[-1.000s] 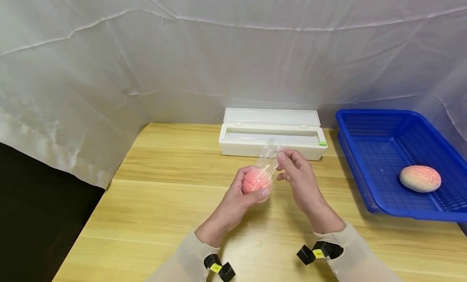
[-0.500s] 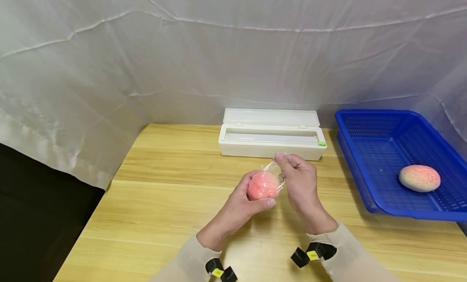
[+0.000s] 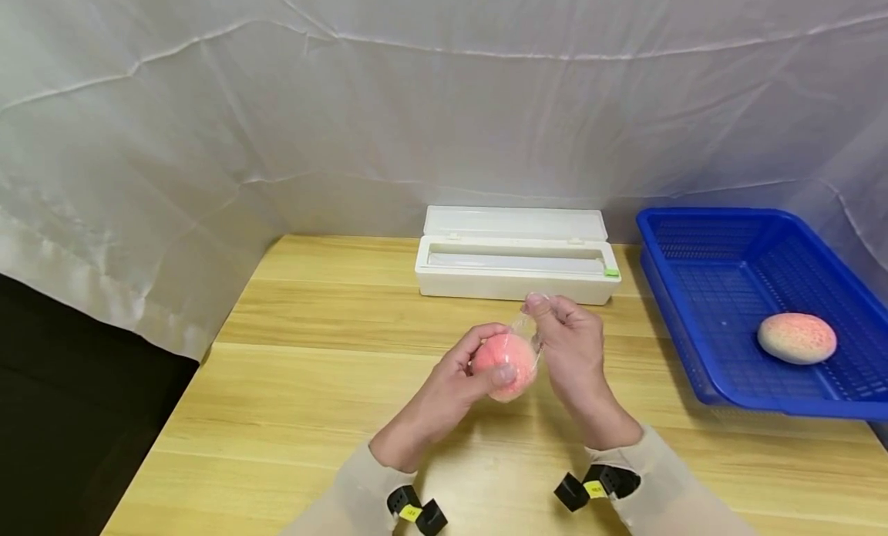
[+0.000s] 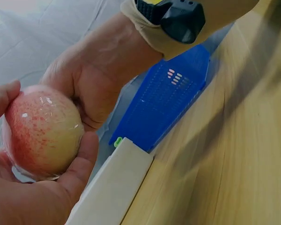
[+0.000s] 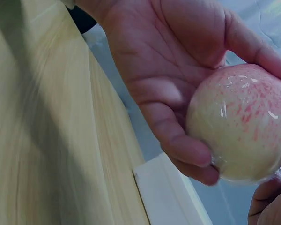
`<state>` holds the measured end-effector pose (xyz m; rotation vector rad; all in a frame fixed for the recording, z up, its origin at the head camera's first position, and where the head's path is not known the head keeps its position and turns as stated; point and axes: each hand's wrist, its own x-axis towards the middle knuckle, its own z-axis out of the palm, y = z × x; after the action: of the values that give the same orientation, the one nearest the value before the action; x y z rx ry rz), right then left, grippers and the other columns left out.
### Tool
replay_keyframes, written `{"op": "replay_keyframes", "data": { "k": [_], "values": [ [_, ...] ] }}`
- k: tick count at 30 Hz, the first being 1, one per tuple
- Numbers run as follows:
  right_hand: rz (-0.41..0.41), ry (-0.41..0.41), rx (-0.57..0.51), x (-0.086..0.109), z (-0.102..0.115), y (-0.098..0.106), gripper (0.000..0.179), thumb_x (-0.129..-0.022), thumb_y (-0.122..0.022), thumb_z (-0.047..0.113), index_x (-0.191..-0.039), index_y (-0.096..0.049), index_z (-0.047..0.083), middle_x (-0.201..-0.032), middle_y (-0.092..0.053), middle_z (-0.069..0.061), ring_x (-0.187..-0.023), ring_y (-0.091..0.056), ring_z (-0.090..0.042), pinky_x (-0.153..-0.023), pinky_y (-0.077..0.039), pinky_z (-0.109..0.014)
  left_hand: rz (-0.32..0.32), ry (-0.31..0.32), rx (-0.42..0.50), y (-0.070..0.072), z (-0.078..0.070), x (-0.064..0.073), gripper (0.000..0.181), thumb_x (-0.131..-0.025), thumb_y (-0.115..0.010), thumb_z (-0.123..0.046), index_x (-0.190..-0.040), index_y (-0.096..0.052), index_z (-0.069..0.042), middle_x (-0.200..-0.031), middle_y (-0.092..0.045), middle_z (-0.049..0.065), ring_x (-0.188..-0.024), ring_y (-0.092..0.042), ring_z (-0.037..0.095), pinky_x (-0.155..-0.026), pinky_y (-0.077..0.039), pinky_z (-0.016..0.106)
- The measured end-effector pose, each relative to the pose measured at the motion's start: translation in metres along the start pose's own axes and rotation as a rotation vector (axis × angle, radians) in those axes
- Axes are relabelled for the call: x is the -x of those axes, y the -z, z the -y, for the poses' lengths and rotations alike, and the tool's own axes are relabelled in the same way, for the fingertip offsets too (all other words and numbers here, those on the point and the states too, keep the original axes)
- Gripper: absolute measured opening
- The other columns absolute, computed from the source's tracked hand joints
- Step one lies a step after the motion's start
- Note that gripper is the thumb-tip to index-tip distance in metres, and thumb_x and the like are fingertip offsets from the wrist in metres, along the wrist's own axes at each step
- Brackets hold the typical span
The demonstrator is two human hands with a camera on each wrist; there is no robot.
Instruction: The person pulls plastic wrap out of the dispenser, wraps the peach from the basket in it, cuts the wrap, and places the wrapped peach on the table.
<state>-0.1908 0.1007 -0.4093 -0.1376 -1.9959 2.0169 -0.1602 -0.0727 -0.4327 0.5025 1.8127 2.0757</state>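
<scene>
1. with twelve o'clock straight ahead of the person, a round pink-and-cream peach wrapped in clear film (image 3: pixel 501 351) was held above the table, just below the middle of the head view.
2. the left hand (image 3: pixel 440 397) was half open around it, coming in from seven o'clock, thumb across the near face and fingers round the other side.
3. the right hand (image 3: pixel 572 347) was nearly closed, thumb and fingers pinching the gathered clear film (image 3: pixel 523 322), which stretched from the peach toward one o'clock.
4. at twelve o'clock from the hands i saw a long white rectangular box (image 3: pixel 486 283), its white hinged lid (image 3: pixel 516 222) raised behind it and a small bright-green tab (image 3: pixel 611 273) at its three o'clock end.
5. between two and three o'clock was a blue perforated plastic basket (image 3: pixel 708 289); a second pink-and-cream peach (image 3: pixel 798 338) lay on its side inside, toward four o'clock.
6. all this was on a pale yellow wood-grain table (image 3: pixel 298 389), with a creased grey-white cloth curtain (image 3: pixel 444 119) hanging beyond.
7. black wrist devices with yellow labels (image 3: pixel 416 509) sat at both beige cuffs.
</scene>
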Motion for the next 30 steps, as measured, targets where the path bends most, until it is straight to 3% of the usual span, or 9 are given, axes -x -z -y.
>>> {"op": "replay_keyframes", "data": {
  "k": [4, 10, 17, 20, 24, 30],
  "values": [
    [0.001, -0.018, -0.018, 0.0, -0.002, -0.002, 0.027, -0.103, -0.071, 0.02, -0.088, -0.076, -0.002, -0.073, -0.066, 0.005, -0.057, -0.048, -0.005, -0.051, -0.044, -0.018, 0.029, -0.007, 0.013, 0.002, -0.003, 0.0, 0.05, -0.102, -0.069, -0.016, -0.148, -0.051, -0.014, -0.141, -0.055, 0.013, -0.122, -0.057, 0.019, -0.097, -0.055, 0.032],
    [0.011, -0.055, -0.055, 0.0, -0.001, -0.002, 0.027, -0.103, -0.071, 0.02, -0.088, -0.076, -0.002, -0.08, -0.07, 0.004, -0.069, -0.057, -0.006, -0.057, -0.052, -0.018, 0.05, -0.026, 0.023, 0.005, -0.004, 0.0, 0.053, -0.1, -0.068, -0.01, -0.149, -0.049, -0.011, -0.141, -0.054, 0.013, -0.122, -0.056, 0.018, -0.099, -0.054, 0.031],
    [0.156, -0.315, -0.161, 0.001, -0.008, 0.0, 0.022, -0.104, -0.07, 0.022, -0.093, -0.076, 0.005, -0.088, -0.07, 0.001, -0.083, -0.065, -0.009, -0.069, -0.06, -0.021, 0.103, -0.073, -0.004, 0.009, -0.004, 0.001, 0.06, -0.098, -0.071, -0.015, -0.153, -0.046, -0.012, -0.147, -0.049, 0.016, -0.124, -0.056, 0.018, -0.102, -0.054, 0.031],
    [0.21, -0.399, -0.206, 0.003, -0.011, 0.001, 0.022, -0.105, -0.068, 0.024, -0.099, -0.075, 0.004, -0.093, -0.069, -0.001, -0.085, -0.065, -0.011, -0.071, -0.061, -0.023, 0.129, -0.076, 0.018, 0.011, -0.005, 0.001, 0.069, -0.098, -0.073, -0.017, -0.157, -0.038, -0.011, -0.146, -0.048, 0.017, -0.123, -0.056, 0.018, -0.103, -0.054, 0.03],
    [0.3, -0.441, -0.215, 0.004, -0.014, 0.003, 0.031, -0.108, -0.063, 0.026, -0.115, -0.067, -0.003, -0.1, -0.065, -0.002, -0.089, -0.064, -0.011, -0.074, -0.062, -0.023, 0.149, -0.053, 0.075, 0.016, -0.008, 0.001, 0.084, -0.095, -0.079, -0.02, -0.157, -0.024, -0.007, -0.145, -0.049, 0.018, -0.122, -0.057, 0.015, -0.103, -0.053, 0.027],
    [0.397, -0.454, -0.197, -0.001, -0.012, 0.006, 0.037, -0.11, -0.058, 0.032, -0.12, -0.06, -0.004, -0.102, -0.062, -0.001, -0.089, -0.06, -0.009, -0.071, -0.058, -0.019, 0.162, -0.033, 0.172, 0.02, -0.001, -0.004, 0.075, -0.09, -0.085, -0.031, -0.139, -0.033, -0.011, -0.139, -0.052, 0.01, -0.121, -0.057, 0.016, -0.102, -0.054, 0.028]
  ]
}}
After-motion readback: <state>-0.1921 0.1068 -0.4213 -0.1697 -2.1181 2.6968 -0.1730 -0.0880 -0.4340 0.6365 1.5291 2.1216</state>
